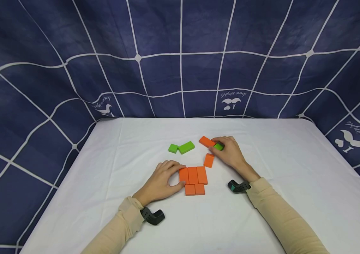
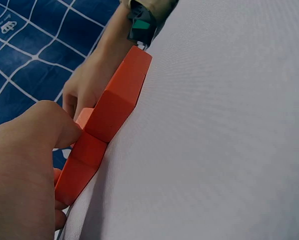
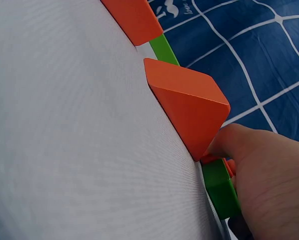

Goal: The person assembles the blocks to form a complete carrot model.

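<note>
My left hand (image 1: 162,180) lies at the left side of a flat group of orange blocks. Its thumb and index finger span the leftmost orange block (image 1: 184,175), one at each end. Three longer blocks sit side by side, with two smaller orange blocks (image 1: 195,189) against their near edge. Farther back, my right hand (image 1: 231,151) pinches the right end of a long orange block (image 1: 206,141) between thumb and index finger. Partly hidden under that hand is a green block (image 3: 220,190). Just left of the right hand lies a separate orange block (image 3: 187,102).
A small green block (image 1: 173,148) and a longer green block (image 1: 186,147) lie almost corner to corner behind the orange group. Everything rests on a white-covered table (image 1: 129,141). A dark blue curtain (image 1: 161,74) with white lines hangs behind it and along both sides.
</note>
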